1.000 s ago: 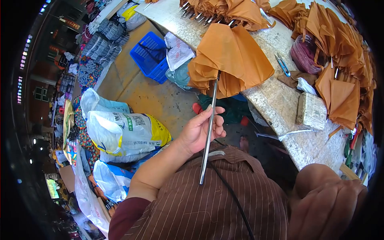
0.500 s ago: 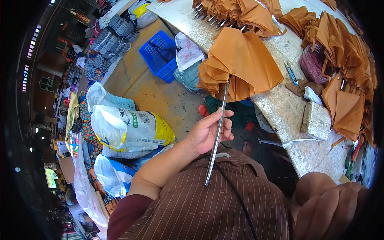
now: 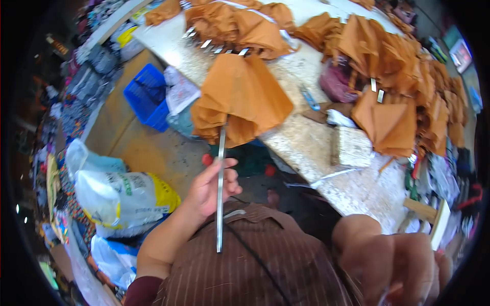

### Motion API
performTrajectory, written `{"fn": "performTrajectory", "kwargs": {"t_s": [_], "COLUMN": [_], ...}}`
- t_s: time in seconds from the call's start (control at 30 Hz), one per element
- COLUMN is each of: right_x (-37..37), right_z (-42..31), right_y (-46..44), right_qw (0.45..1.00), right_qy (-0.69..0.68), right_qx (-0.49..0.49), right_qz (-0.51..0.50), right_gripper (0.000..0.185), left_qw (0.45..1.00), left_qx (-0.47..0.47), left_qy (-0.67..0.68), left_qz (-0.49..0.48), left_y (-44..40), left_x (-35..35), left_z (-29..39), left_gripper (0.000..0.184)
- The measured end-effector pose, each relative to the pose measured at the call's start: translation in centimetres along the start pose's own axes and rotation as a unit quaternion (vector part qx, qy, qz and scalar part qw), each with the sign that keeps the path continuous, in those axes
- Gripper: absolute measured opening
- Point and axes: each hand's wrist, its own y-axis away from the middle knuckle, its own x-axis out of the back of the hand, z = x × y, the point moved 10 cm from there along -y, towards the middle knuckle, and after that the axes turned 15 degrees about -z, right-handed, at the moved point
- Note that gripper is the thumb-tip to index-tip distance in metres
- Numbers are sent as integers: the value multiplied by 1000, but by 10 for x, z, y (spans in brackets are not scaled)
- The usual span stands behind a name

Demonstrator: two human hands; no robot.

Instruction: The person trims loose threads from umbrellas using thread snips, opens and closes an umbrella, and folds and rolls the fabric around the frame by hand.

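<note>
Extending beyond the left hand (image 3: 205,189), the umbrella (image 3: 245,99) has its orange canopy (image 3: 255,109) on the far side of the fingers and the free end of its metal shaft (image 3: 219,224) on the near side, over the striped clothing (image 3: 245,265). The canopy is loosely gathered, its right part overlapping the table's (image 3: 293,135) edge in view; whether the two touch cannot be told. The left hand is half closed around the shaft, below the canopy, with the thumb laid along it and the fingers curled behind. The right hand (image 3: 385,260) is low on the right, near the camera and blurred, well apart from the umbrella; its fingers are bent, but whether they hold anything cannot be told. On the table, more orange umbrellas (image 3: 240,28) lie bunched just past the canopy, and others (image 3: 385,120) lie to the right, near blue snips (image 3: 310,99) and a wrapped block (image 3: 352,147). Left of the canopy, a blue crate (image 3: 155,120) stands near the table.
</note>
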Motion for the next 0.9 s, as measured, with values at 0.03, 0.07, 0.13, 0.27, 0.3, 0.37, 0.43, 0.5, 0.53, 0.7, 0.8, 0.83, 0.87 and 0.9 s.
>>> {"fn": "performTrajectory", "kwargs": {"t_s": [0.03,0.07,0.13,0.27,0.3,0.37,0.43,0.5,0.53,0.7,0.8,0.83,0.87,0.9], "right_x": [-2,-4,-8,-13,-15,-15,-16,-17,-17,-21,-22,-21,-24,-26], "right_z": [-6,-9,-13,-10,-9,-7,-4,-1,1,10,12,12,13,13], "right_y": [-3,-8,-15,-20,-21,-21,-21,-20,-21,-19,-20,-21,-23,-24], "right_qw": [975,919,805,686,670,647,629,615,610,604,594,585,573,568], "right_qy": [210,374,561,682,694,710,718,724,725,715,720,730,737,743], "right_qx": [-71,-125,-187,-236,-241,-254,-266,-276,-279,-299,-308,-309,-307,-298], "right_qz": [-8,-20,-46,-91,-102,-116,-133,-148,-156,-188,-181,-169,-184,-192], "right_gripper": [20,21,22,23,24,24,25,26,27,29,29,29,30,31], "left_qw": [1000,1000,1000,1000,999,999,999,999,999,999,999,999,999,999], "left_qx": [-2,-2,-4,1,0,1,3,4,4,3,3,3,2,2], "left_qy": [12,24,2,-9,-16,-20,-16,-17,-17,-19,-16,-19,-22,-24], "left_qz": [-4,-6,14,30,36,39,35,35,35,34,33,32,30,28], "left_y": [-1,-1,0,0,0,0,-1,-1,-1,-1,0,0,0,-1], "left_x": [0,-1,-2,-3,-1,0,-1,1,1,1,3,3,4,4], "left_z": [-1,-2,-1,-3,-2,-2,-3,-3,-3,-3,-3,-3,-3,-2], "left_gripper": [34,34,36,37,37,36,36,35,35,36,36,36,37,37]}}
